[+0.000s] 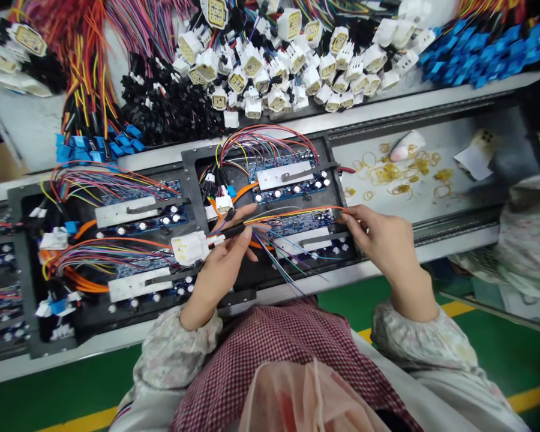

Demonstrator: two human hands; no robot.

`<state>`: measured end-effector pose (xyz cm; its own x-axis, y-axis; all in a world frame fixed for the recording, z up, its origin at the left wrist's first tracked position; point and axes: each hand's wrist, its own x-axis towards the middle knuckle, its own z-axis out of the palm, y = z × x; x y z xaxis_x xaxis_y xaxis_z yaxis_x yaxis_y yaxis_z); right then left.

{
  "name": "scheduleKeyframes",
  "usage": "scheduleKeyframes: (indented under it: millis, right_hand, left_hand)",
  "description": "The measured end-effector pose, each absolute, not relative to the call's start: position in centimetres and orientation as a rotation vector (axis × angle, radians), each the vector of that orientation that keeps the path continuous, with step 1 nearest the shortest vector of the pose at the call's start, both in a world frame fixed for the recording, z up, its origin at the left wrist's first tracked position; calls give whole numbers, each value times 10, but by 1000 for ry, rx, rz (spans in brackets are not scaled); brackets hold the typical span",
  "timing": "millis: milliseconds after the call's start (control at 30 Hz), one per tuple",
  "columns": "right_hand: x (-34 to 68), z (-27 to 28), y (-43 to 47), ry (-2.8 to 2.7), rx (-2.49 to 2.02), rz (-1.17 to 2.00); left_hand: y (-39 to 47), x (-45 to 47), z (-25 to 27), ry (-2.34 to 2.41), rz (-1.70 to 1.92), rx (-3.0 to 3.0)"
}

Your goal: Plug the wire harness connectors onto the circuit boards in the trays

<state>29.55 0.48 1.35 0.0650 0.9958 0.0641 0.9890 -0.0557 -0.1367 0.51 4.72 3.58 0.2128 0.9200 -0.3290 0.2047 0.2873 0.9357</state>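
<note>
My left hand (225,258) is closed around the black-sleeved part of a wire harness, whose white connector (189,247) sticks out to the left. Loose blue, purple and grey wires fan out from the harness toward the lower right. Between thumb and fingertips, my right hand (382,240) pinches the ends of its orange and yellow wires (297,211), which run taut between the hands. Under them lies a blue circuit board (297,223) with a white plate (299,241), in a black tray (189,165). Behind it, another board (292,171) has its wires plugged in.
More wired boards (139,201) sit in the tray at left. Bundles with white connectors (274,66), black connectors (166,96) and blue connectors (486,51) lie on the shelf behind. Yellow rubber bands (387,174) are scattered at right. A patterned cloth (531,234) is at the right edge.
</note>
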Motion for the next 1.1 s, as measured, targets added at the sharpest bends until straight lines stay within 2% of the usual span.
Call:
scheduleKeyframes:
  millis: [100,267,467,667,933,1100]
  right_hand:
    - [289,31,-6,-2010,-1984,59]
    - [270,45,-22,-2325,-1669,278]
    - [261,26,1,-1932,-1946,383]
    - [256,9,18,-2015,-2065,352]
    - [255,6,22,-2005,-2066,374]
    - [255,30,12,-2024,-1945,300]
  left_hand:
    - [48,6,33,1285,710,1170]
    - [51,8,30,1238,761,1096]
    - [53,10,28,1206,797,1094]
    - [52,7,23,1175,801,1117]
    - [53,11,31,1182,833,1061]
    - [53,11,27,1179,830,1052]
